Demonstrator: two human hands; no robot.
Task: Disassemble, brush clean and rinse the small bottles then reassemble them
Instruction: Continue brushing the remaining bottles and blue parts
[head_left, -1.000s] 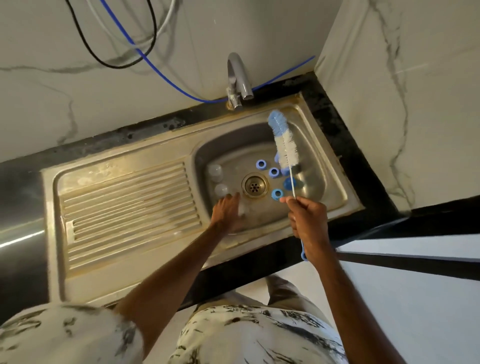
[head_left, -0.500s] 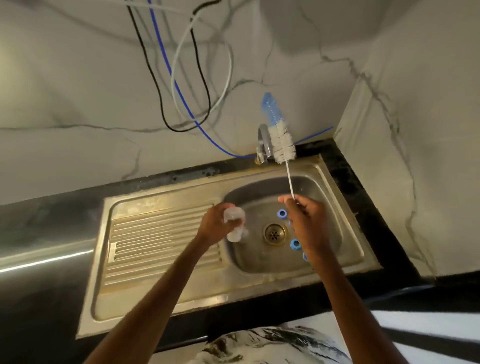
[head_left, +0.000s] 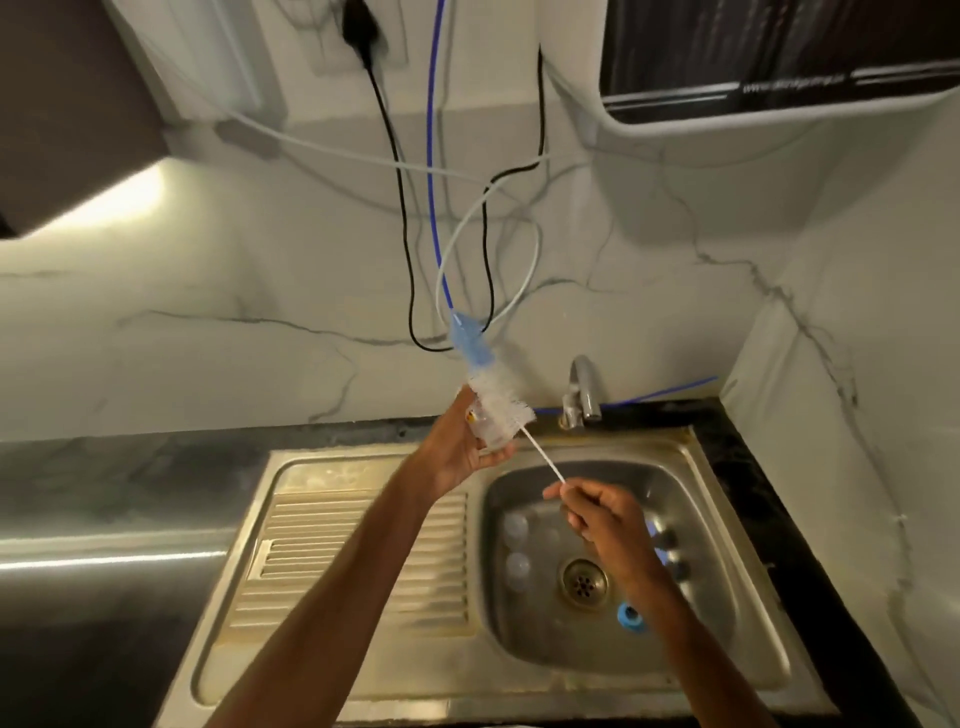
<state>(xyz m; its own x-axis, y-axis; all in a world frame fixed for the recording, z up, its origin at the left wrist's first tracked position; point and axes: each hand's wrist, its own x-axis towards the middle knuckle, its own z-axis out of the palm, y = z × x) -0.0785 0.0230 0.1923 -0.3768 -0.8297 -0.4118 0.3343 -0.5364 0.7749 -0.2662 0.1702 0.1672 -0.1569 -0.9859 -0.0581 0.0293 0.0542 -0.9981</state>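
— Hands?
— Left hand (head_left: 462, 452) grips a small clear bottle (head_left: 487, 434) above the sink (head_left: 649, 441), at its far rim. Right hand (head_left: 602, 519) pinches the wire of the brush (head_left: 498, 395), bristles against that bottle.
— Basin?
— Two bottles (head_left: 515, 527) lie left of the drain (head_left: 584, 582); a blue cap (head_left: 630, 617) sits near right.

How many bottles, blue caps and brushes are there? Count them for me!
Clear bottles: 3 (one in the left hand, two in the sink)
Blue caps: 1 in full view; more blue peeks from behind the right hand, too hidden to count
Brushes: 1
Total: 5 that can be counted
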